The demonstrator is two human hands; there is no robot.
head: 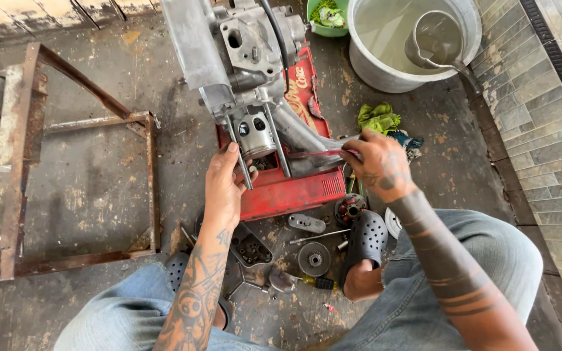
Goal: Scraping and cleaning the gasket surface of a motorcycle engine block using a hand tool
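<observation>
The engine case (248, 52) lies on a crate (294, 188) (bucket (385, 71) behind, frame (66, 162) to its left).

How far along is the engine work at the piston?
Done: the piston stands bare between the studs of the engine case, cylinder off; loose parts lie on the floor. In hand: left hand steadies a stud, right hand holds a thin tool toward the piston. Left: piston is on its rod.

Stained concrete floor (99, 195) in daylight, a rusty metal frame (27, 162) left, grey tiles (541, 130) right.
</observation>
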